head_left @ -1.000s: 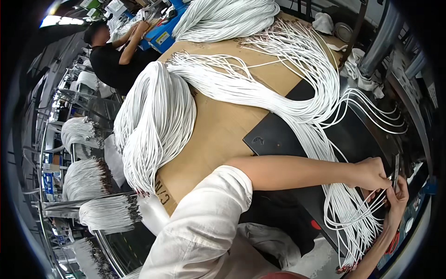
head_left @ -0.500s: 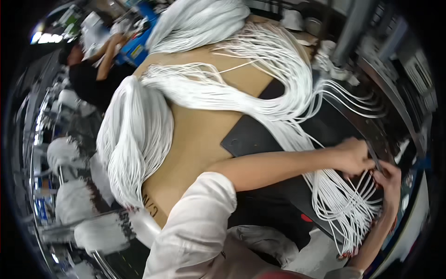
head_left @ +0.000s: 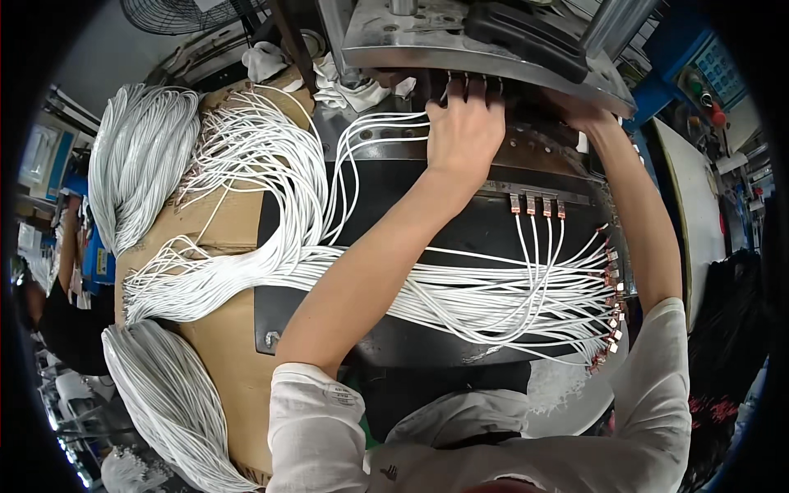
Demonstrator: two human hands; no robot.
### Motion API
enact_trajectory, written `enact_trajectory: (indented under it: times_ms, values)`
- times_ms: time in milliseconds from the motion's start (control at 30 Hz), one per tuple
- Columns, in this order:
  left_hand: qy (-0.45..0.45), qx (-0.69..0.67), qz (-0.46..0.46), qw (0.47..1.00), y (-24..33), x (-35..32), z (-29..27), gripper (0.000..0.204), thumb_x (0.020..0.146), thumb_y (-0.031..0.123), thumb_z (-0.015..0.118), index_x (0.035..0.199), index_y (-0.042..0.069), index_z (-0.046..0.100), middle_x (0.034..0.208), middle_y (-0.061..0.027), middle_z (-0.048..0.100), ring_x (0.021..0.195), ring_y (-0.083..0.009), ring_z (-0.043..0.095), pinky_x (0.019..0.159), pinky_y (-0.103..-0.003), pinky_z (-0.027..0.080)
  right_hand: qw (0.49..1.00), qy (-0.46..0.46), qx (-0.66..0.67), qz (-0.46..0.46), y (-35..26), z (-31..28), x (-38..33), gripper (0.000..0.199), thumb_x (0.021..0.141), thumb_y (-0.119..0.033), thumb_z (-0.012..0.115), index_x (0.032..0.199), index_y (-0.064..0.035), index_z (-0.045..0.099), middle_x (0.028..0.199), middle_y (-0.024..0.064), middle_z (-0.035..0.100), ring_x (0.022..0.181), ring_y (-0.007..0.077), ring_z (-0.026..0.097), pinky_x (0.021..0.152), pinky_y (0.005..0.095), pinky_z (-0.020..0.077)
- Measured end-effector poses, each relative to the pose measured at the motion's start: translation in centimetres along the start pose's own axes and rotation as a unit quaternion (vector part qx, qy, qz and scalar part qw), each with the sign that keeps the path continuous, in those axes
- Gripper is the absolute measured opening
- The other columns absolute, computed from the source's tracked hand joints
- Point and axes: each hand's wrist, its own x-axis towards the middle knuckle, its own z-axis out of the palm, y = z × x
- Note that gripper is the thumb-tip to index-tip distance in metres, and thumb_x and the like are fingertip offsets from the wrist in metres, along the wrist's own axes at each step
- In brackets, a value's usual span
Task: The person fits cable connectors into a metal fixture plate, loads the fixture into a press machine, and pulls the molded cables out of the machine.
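My left hand reaches under the raised metal plate of a press, its fingers extended and apart over the dark metal bed. Several white cables run in from the left and end at this hand; its fingertips are in shadow. My right hand is mostly hidden under the plate's right side, so its fingers do not show. Nearer me, several cable ends with small copper-coloured connectors sit in a row at a metal strip. A large bundle of white cables lies below my left forearm.
Brown cardboard and a black mat cover the worktop. Coiled white cable hanks lie at the left. A blue control box stands at the right, and another person's dark sleeve shows at the far left.
The view has turned toward the press. My hands were close together at the right, by a dark strip and cable ends; now both reach under the press plate, spaced apart.
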Motion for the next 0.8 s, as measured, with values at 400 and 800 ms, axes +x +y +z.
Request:
enact_trajectory:
  times_ms: [400, 800]
  values:
    - [-0.083, -0.262, -0.023, 0.961, -2.9, -0.1, -3.2, 0.023, 0.078, 0.021, 0.059, 0.073, 0.003, 0.071, 0.07, -0.0183, 0.067, 0.073, -0.0358, 0.068, 0.075, -0.044, 0.053, 0.99, 0.036, -0.129, -0.039, -3.9, 0.4, -1.4, 0.04, 0.097, -0.027, 0.059, 0.13, -0.0038, 0.059, 0.127, 0.0159, 0.064, 0.115, 0.0286, 0.06, 0.098, 0.0364, 0.0433]
    - [0.217, -0.003, -0.118, 0.969, -18.7, -12.0, -12.8, 0.018, 0.08, 0.006, 0.059, 0.096, 0.001, 0.065, 0.105, -0.0173, 0.065, 0.091, -0.038, 0.061, 0.079, -0.047, 0.049, 0.976, 0.008, -0.192, -0.105, -12.0, -1.4, -13.1, 0.014, 0.092, -0.008, 0.065, 0.102, 0.0011, 0.061, 0.077, 0.0042, 0.053, 0.073, 0.0098, 0.048, 0.067, 0.0247, 0.0399]
